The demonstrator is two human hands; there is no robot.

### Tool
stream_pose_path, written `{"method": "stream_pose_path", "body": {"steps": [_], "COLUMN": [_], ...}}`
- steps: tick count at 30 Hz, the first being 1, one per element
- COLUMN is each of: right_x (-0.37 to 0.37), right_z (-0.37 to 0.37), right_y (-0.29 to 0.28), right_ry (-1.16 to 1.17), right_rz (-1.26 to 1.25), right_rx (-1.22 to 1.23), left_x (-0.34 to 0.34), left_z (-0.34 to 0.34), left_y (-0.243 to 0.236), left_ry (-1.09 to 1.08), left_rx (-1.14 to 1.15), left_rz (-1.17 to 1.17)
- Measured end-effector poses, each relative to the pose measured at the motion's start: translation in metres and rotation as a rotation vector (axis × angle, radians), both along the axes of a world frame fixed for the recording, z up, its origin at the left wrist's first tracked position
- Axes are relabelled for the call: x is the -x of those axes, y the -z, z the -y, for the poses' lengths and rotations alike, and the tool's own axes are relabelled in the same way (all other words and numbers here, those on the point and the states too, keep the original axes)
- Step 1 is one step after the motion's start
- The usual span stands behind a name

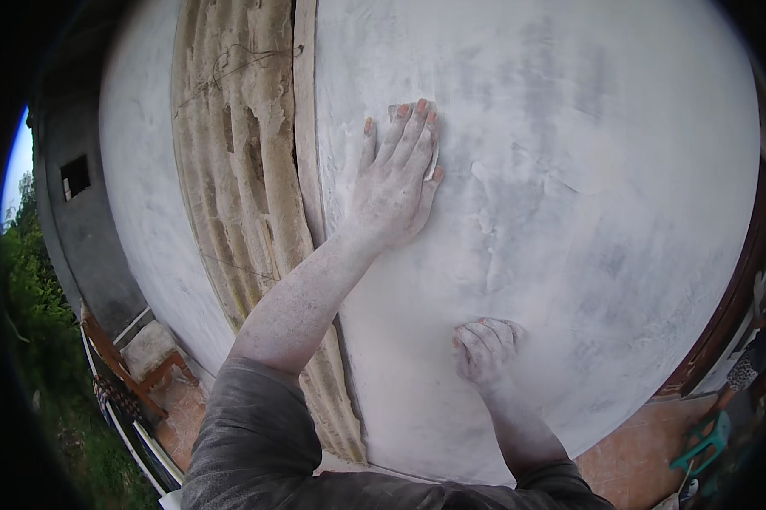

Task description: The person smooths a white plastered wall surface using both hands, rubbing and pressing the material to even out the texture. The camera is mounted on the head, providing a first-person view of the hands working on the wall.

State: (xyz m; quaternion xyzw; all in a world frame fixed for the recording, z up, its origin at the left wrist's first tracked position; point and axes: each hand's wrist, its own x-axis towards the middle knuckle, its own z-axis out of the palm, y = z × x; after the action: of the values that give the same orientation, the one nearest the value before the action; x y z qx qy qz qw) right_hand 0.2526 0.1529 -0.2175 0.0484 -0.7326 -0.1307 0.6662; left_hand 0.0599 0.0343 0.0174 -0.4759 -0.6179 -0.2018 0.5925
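My left hand (396,178) lies against the white, dust-streaked wall (561,246), fingers stretched upward. Under its fingertips shows the edge of a small grey piece of sandpaper (432,109), pressed to the wall between fingers and thumb. Lower and to the right, my right hand (487,348) is at the wall with its fingers curled in. Whatever is inside those fingers, if anything, is hidden. White powder coats both hands and forearms, and a haze of dust hangs around the right hand.
A rough vertical strip of ribbed brown material (247,170) with a loose wire runs left of my left arm, beside a narrow wooden batten (308,127). A green plastic chair (706,442) stands low at right. A wooden seat (158,361) is at lower left.
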Motion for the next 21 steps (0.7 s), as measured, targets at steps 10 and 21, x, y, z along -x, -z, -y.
{"method": "stream_pose_path", "body": {"steps": [10, 21], "right_x": [0.0, 0.003], "right_z": [0.005, 0.001], "right_y": [0.0, 0.01], "right_ry": [0.002, -0.028], "right_rz": [0.01, 0.004], "right_rx": [0.029, 0.038], "left_x": [0.006, -0.009], "left_z": [-0.018, -0.029], "left_y": [-0.13, -0.162], "left_ry": [0.041, 0.012], "left_rx": [-0.24, -0.263], "left_rz": [-0.026, -0.094]}}
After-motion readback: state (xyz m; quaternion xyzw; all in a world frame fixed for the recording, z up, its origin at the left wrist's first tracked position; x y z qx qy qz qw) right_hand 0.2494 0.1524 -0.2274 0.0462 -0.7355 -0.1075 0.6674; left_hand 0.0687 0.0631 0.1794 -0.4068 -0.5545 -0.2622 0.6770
